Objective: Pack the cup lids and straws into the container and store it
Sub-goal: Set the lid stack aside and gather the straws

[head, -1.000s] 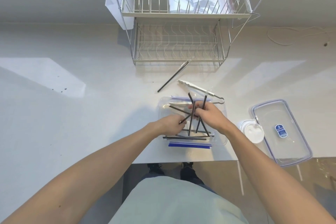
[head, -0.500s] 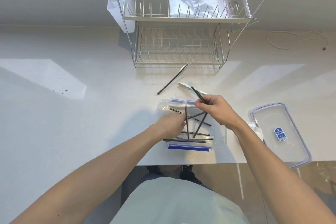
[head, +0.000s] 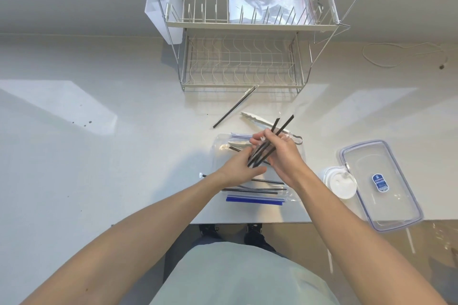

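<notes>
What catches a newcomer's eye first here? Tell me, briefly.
Both hands meet mid-counter over a clear bag: the right hand grips a bundle of black straws, and the left hand steadies their lower ends. Behind stands a wire rack; at the right edge lie a clear container and white lids.

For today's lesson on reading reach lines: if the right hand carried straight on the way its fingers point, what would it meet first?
The right hand, gripping a bundle of black straws, points left toward the left hand, so it would probably meet that hand's fingers first. Depth is hard to judge from this one view.
</notes>
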